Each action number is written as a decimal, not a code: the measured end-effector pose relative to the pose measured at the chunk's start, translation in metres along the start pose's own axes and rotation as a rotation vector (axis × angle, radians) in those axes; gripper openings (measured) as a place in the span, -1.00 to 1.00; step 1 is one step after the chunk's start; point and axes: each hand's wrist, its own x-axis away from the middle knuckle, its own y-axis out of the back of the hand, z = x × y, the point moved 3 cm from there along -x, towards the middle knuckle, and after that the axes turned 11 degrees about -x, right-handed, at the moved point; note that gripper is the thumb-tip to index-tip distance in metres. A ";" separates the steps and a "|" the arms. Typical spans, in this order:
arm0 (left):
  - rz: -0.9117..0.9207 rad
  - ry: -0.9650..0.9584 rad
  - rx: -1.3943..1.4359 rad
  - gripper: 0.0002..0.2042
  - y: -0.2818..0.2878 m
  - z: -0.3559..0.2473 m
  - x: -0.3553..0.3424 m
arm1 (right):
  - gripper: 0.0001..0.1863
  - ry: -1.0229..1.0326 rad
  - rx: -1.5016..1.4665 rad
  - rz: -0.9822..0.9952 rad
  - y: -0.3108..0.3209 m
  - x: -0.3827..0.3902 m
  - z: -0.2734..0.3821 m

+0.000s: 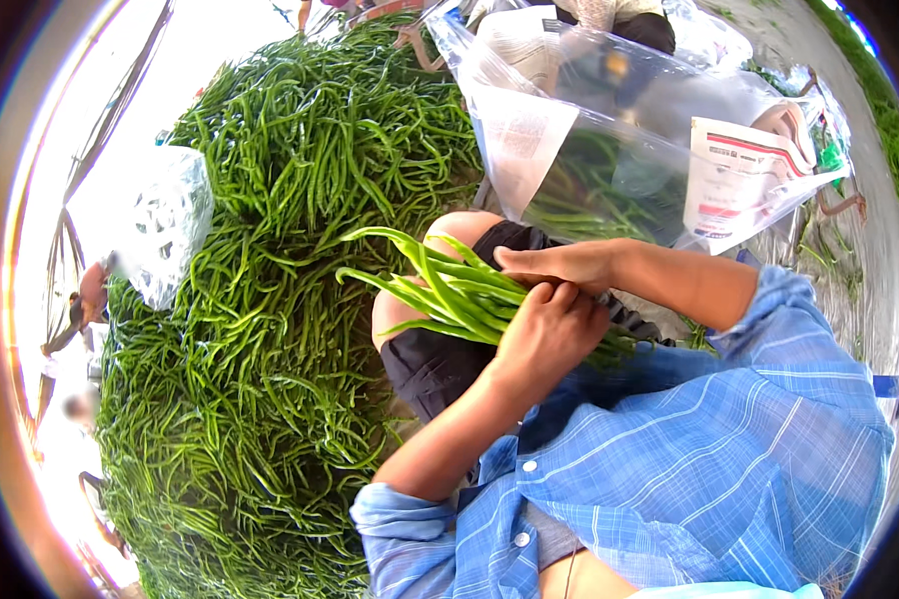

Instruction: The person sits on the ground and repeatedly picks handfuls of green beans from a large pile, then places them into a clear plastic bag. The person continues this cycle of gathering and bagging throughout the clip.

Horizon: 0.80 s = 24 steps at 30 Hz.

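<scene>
From my end of the feed I count one bunch of long green chillies (459, 295) gathered, and I'd judge that to be the only part plainly done; the heap (270, 349) to the left and ahead lies loose and large, so most of it looks left to handle. Green pods also show through the clear printed bag (649, 110) past the right arm, but I cannot tell whether they lie inside it or behind it, so I won't count them.

As for the grip, the left hand (551, 334) has its fingers curled tight on the bunch near its right end. The right hand (559, 265) lies against the bunch from the far side, close up to the left — its fingers are mostly hidden, so I cannot tell whether they are closed. The chillies run out of the grip toward the left, over the bare knee (383, 317), roughly side by side with their free ends fanned unevenly
</scene>
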 end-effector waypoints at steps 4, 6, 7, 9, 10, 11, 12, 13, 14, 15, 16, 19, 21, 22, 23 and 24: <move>0.150 0.186 0.054 -0.79 -0.058 0.000 -0.001 | -0.16 0.569 1.080 -0.399 -0.010 0.059 0.000; 0.100 0.183 0.106 -0.70 -0.071 0.004 -0.010 | -0.02 0.723 1.398 -0.462 -0.030 0.085 -0.024; 0.112 0.154 0.103 -0.74 -0.068 0.004 -0.015 | 0.03 0.766 1.447 -0.539 -0.028 0.087 -0.037; 0.280 0.183 0.212 -0.74 -0.060 0.007 -0.024 | 0.14 0.818 1.537 -0.803 -0.011 0.070 -0.062; 0.109 0.212 0.287 -0.74 -0.059 0.008 -0.023 | 0.14 0.851 1.513 -0.856 -0.007 0.064 -0.064; 0.110 0.225 0.275 -0.73 -0.062 0.010 -0.023 | 0.14 0.886 1.490 -0.908 -0.005 0.059 -0.065; 0.125 0.244 0.257 -0.72 -0.065 0.012 -0.019 | 0.15 0.927 1.452 -0.949 -0.002 0.053 -0.068; 0.119 0.276 0.268 -0.69 -0.067 0.013 -0.016 | 0.16 0.905 1.425 -0.936 0.004 0.047 -0.069; 0.113 0.310 0.278 -0.67 -0.068 0.015 -0.013 | 0.16 0.870 1.434 -0.909 0.007 0.045 -0.071; 0.103 0.348 0.288 -0.64 -0.067 0.017 -0.009 | 0.16 0.835 1.446 -0.877 0.005 0.044 -0.068; 0.191 0.341 0.218 -0.62 -0.055 0.019 -0.012 | 0.16 0.797 1.459 -0.849 0.005 0.045 -0.066; 0.261 0.275 0.018 -0.56 -0.017 0.032 -0.004 | 0.13 0.532 1.230 -0.796 0.028 0.051 -0.063; 0.134 0.253 -0.123 -0.62 -0.010 0.044 0.016 | 0.12 0.491 1.260 -0.804 0.034 0.053 -0.061; 0.101 0.261 -0.092 -0.64 -0.008 0.049 0.021 | 0.11 0.539 1.348 -0.833 0.031 0.053 -0.060; 0.151 0.211 -0.137 -0.68 -0.011 0.055 0.019 | 0.10 0.588 1.435 -0.863 0.028 0.054 -0.059; 0.212 0.198 -0.139 -0.68 -0.012 0.060 0.015 | 0.09 0.644 1.526 -0.891 0.024 0.054 -0.058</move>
